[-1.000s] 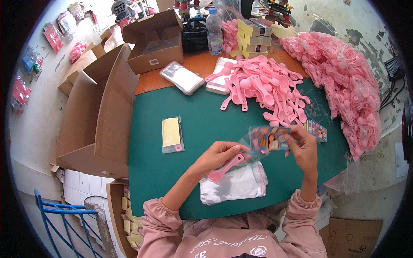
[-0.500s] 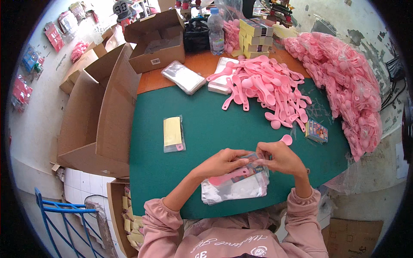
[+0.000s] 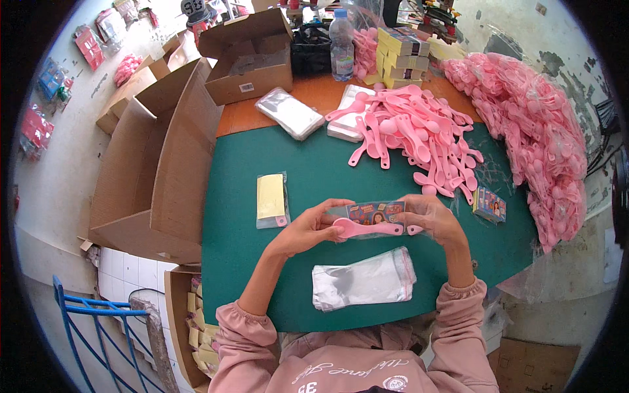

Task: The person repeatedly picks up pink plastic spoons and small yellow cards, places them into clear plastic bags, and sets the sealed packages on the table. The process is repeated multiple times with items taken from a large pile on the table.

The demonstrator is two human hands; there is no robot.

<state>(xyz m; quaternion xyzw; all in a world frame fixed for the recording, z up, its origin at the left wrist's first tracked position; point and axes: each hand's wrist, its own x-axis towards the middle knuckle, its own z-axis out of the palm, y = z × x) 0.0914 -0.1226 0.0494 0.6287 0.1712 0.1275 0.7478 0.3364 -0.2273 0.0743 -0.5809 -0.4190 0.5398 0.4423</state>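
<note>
Between my two hands a clear plastic pouch (image 3: 354, 211) is held up, with a printed card (image 3: 375, 213) and a pink spoon (image 3: 370, 228) at it. My left hand (image 3: 306, 229) grips the pouch's left end, beside the spoon's bowl. At the other end my right hand (image 3: 438, 221) pinches the plastic. A further pink piece (image 3: 414, 230), like a spoon handle's end, shows by the right fingers; the rest is hidden. Below lies a stack of clear pouches (image 3: 362, 280). A filled pouch (image 3: 270, 198) with a yellow card and pink spoon rests to the left.
A pile of pink spoons (image 3: 419, 134) covers the far right of the green mat (image 3: 249, 275). Beside it are a printed card stack (image 3: 489, 204) and a large bag of spoons (image 3: 547, 131). Pouch packs (image 3: 289, 112), a bottle (image 3: 342, 49) and cardboard boxes (image 3: 151, 164) stand around.
My hands have lifted the pouch with the card and spoon off the pouch stack and moved it away from me. The card's printed face now shows. The view has shifted slightly.
</note>
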